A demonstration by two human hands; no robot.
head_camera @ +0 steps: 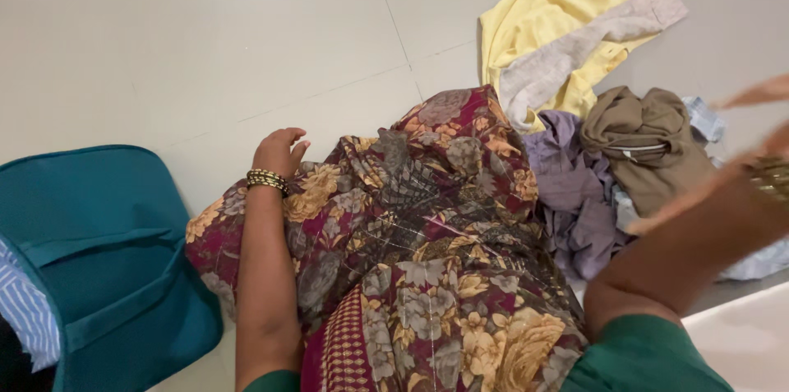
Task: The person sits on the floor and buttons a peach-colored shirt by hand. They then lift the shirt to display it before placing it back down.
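Pale floor lies bare beyond left hand (pixel 279 151), fingers curled on floral cloth (pixel 411 260) (right hand (pixel 760 154) blurred, grip unclear).

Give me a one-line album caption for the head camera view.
Left hand rests on a maroon floral cloth beside a teal bag, right hand blurred above a clothes pile.

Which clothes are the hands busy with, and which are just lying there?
Busy with:
flowered maroon cloth, under the left hand
right hand, blurred above the pile

Just lying about:
yellow cloth
brown garment
purple garment
teal bag
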